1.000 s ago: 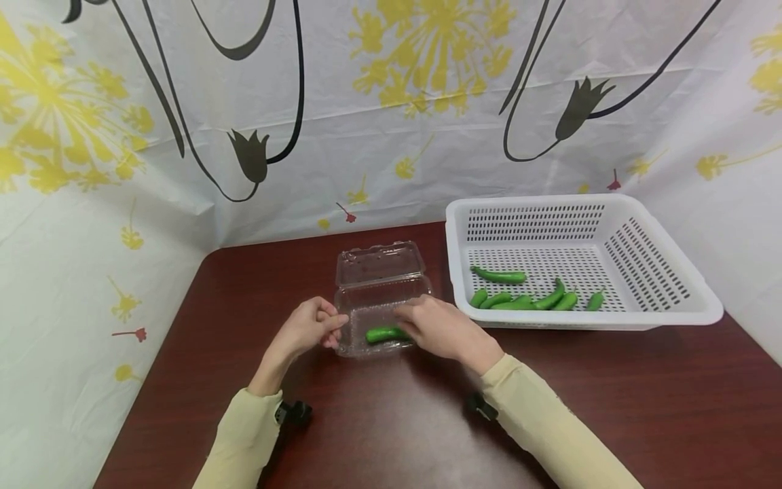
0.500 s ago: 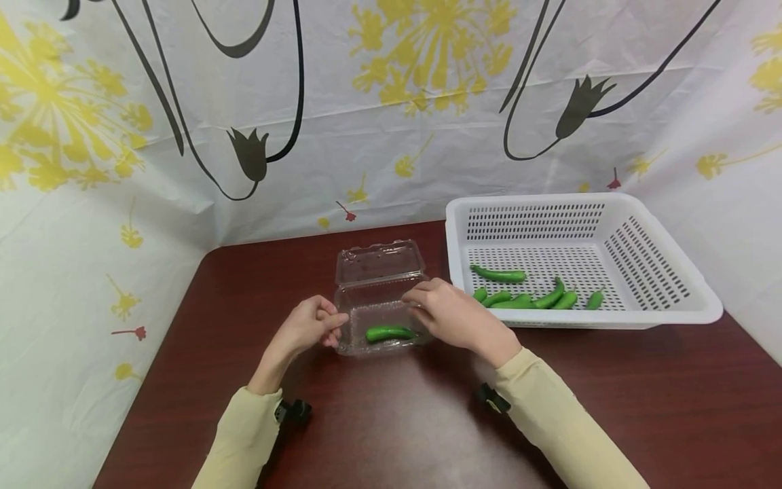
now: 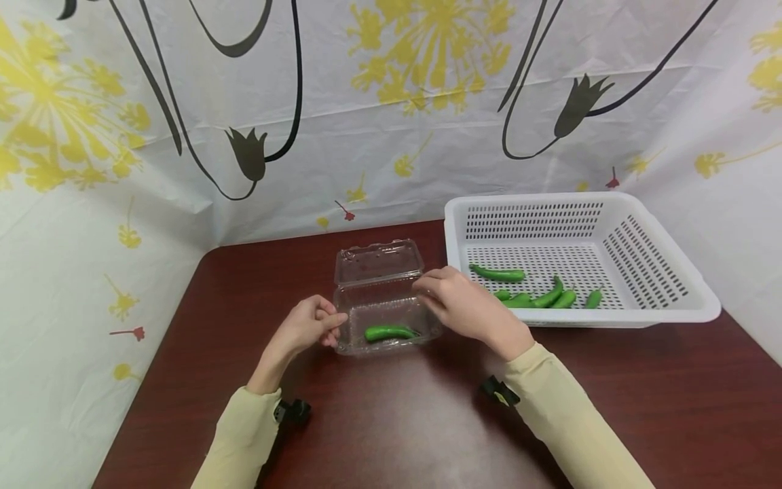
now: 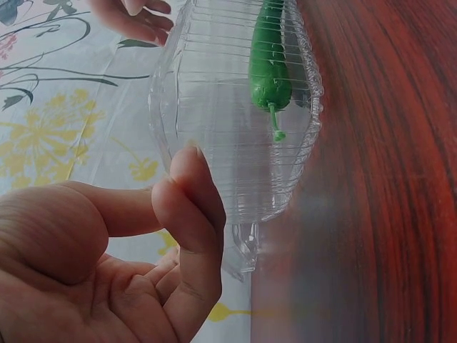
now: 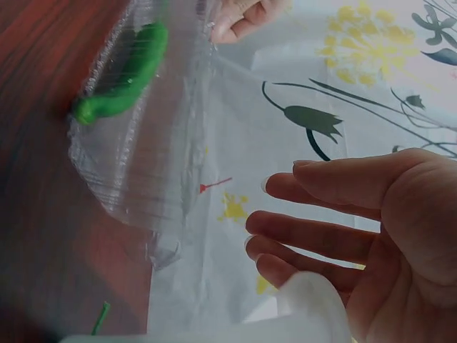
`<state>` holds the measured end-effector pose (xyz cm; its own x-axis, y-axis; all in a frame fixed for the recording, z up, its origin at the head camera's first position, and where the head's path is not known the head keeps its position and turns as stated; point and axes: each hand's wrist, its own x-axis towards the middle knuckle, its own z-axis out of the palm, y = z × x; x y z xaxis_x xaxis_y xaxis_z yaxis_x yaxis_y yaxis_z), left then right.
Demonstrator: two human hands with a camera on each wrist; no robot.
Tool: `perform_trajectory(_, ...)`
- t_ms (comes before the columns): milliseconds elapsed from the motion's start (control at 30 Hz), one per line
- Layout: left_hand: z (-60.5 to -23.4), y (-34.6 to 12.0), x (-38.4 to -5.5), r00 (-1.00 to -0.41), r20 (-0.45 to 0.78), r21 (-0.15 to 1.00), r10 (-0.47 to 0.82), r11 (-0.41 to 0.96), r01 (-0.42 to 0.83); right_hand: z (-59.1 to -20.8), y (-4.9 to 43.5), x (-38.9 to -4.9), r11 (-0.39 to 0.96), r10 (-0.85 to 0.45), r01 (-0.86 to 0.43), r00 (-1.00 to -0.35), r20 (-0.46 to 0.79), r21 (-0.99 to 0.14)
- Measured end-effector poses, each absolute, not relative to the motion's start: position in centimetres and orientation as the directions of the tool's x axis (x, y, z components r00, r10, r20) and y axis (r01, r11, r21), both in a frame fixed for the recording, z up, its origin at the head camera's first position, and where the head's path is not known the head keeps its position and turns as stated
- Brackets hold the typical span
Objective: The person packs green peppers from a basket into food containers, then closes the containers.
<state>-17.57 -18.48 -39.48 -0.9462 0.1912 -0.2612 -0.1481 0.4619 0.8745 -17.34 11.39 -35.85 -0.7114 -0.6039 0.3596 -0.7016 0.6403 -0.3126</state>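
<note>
On the table stands a clear plastic clamshell box [image 3: 381,312], its lid [image 3: 379,263] folded back. One green chili pepper [image 3: 389,333] lies along the near side inside it. My left hand [image 3: 307,324] pinches the box's left rim between thumb and index finger [image 4: 196,182]. Over the box's right side hovers my right hand [image 3: 467,305], its fingers [image 5: 314,236] loosely extended and holding nothing in the right wrist view. From that wrist, the chili [image 5: 132,78] shows through the clear wall.
A white slotted basket [image 3: 611,317] stands to the right, behind my right hand. Several green chilies [image 3: 550,293] lie in it, some partly hidden by its front wall and the hand. A patterned white sheet [image 3: 391,170] hangs behind the dark red table [image 3: 379,421].
My right hand has let go of the chili, which now lies in the box, and has risen back and to the right, toward the basket. The left hand stays at the rim.
</note>
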Motion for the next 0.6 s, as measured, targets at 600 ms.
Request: perform_trajectory(600,-39.8,-18.5,-17.7,-0.948,-0.249,0.875,0.198,0.466,-0.132,-34.7,13.3,-17.8,0.673,-0.547,-0.669,-0.738,0.395,-0.317)
